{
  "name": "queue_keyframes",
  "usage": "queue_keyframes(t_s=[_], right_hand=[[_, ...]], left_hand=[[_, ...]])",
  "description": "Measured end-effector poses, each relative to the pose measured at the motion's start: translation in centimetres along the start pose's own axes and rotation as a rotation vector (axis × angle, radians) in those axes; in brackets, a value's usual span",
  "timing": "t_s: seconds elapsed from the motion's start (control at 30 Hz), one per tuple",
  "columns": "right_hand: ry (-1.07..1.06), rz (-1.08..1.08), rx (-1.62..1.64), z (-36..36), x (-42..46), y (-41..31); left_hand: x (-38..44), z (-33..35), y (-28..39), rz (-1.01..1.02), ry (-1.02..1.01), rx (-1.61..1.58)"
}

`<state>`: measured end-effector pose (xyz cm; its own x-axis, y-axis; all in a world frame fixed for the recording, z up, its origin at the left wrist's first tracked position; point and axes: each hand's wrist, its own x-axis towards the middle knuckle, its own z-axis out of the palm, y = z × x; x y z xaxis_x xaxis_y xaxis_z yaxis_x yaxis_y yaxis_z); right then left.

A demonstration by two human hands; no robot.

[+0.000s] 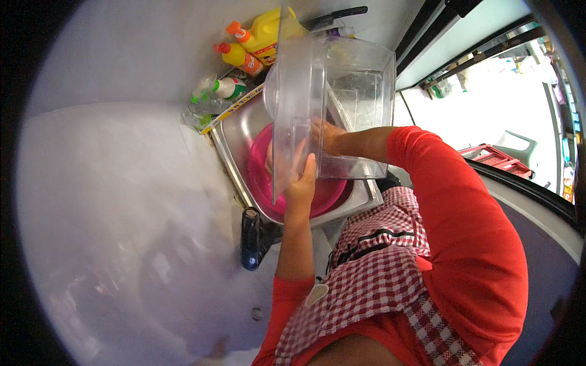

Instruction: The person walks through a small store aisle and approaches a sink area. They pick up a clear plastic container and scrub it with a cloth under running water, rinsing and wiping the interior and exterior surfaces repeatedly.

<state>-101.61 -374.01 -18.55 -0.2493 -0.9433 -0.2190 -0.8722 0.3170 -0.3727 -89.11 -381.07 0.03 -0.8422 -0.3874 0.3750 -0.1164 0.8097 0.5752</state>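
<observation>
A large clear plastic bin (pixel 361 78) is tilted on its side above a pink plastic basin (pixel 261 169) that sits in a stainless steel sink (pixel 236 123). My left hand (pixel 300 183) grips the bin's near wall, thumb on one face and fingers showing blurred through the plastic. Against the bin's wall lies my right hand (pixel 327 135), seen in part through the clear plastic. Whether its fingers hold anything is hidden.
Behind the sink stand a yellow jug (pixel 270 34), an orange pump bottle (pixel 242 57) and spray bottles (pixel 229 89). A black-handled knife (pixel 336 18) lies beyond. A dark cylindrical object (pixel 250 238) is at the sink's left corner. A window frame (pixel 517 192) borders the right.
</observation>
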Motion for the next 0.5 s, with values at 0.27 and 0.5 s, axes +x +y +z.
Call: queue_keyframes(t_s=[0.27, 0.5], right_hand=[[-0.261, -0.779, -0.521, -2.8, -4.1, 4.3], [-0.102, -0.710, -0.511, -4.8, -2.9, 3.9]], left_hand=[[-1.0, 0.6, -1.1, -0.110, -0.037, -0.140], [-3.1, 2.0, -1.5, -0.337, -0.040, -0.408]])
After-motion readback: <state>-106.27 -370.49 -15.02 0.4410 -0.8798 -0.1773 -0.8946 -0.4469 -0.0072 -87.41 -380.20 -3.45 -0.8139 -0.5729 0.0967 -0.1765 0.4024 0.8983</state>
